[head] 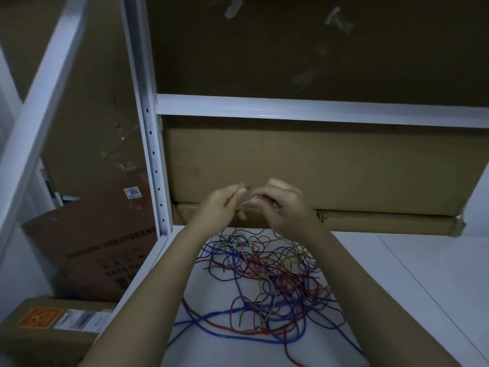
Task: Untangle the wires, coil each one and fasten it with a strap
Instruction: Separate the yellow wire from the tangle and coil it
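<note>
- White shelving surrounds us: a pale shelf board [397,274] below, a perforated upright post [153,154] at its left edge, a crossbeam [317,112] overhead.
- Long cardboard boxes [317,176] line the back of the shelf, so we have open board only to the right of the wires.
- Tangled wires [264,282] in blue, red, dark and yellow-green lie heaped on the board between our forearms, with loops trailing toward the near edge.
- Our left hand [222,205] is raised above the heap, fingers curled, pinching a thin pale strand [242,185]; it may be a strap, the dim view leaves us unsure.
- Our right hand [283,205] sits just beside it, fingers curled, pinching the same strand.
</note>
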The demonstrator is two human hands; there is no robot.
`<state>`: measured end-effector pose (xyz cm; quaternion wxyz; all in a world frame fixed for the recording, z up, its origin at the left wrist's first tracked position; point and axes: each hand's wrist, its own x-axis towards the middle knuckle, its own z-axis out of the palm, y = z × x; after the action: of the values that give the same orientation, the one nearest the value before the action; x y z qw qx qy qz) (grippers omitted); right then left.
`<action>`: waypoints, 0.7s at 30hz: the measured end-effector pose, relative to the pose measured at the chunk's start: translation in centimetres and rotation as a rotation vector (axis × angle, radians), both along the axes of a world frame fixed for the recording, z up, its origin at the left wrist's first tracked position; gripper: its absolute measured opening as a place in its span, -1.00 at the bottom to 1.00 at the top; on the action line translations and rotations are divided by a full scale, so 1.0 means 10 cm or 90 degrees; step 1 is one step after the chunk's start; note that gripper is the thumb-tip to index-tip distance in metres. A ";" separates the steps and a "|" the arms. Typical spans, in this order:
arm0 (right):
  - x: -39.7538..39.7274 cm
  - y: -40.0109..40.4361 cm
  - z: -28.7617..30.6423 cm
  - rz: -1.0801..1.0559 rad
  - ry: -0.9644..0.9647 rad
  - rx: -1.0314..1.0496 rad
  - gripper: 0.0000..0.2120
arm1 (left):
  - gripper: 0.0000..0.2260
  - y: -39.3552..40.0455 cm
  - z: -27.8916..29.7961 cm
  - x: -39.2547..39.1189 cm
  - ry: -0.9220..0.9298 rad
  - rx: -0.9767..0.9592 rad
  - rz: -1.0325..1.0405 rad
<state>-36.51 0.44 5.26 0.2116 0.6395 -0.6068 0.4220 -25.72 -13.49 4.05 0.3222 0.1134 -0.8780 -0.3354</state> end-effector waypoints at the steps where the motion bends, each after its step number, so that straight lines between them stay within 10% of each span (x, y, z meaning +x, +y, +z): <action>1: -0.04 -0.03 0.02 -0.003 -0.024 -0.008 -0.94 | -0.75 0.01 0.01 0.01 -0.007 0.003 -0.022; 8: -0.26 -0.26 0.04 -0.111 -0.222 0.016 -0.70 | -0.66 -0.01 0.05 0.03 0.019 0.177 -0.144; 14: -0.36 -0.39 -0.04 -0.097 -0.123 0.240 -0.65 | -0.65 -0.14 -0.06 0.07 -0.010 0.263 -0.151; 21: -0.36 -0.60 -0.12 -0.200 -0.190 0.394 -0.50 | -0.68 -0.17 -0.20 0.02 -0.005 0.138 0.024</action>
<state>-40.14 -5.52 4.11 -0.0200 0.5038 -0.8205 0.2695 -25.49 -15.17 2.00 0.3107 0.1656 -0.8357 -0.4216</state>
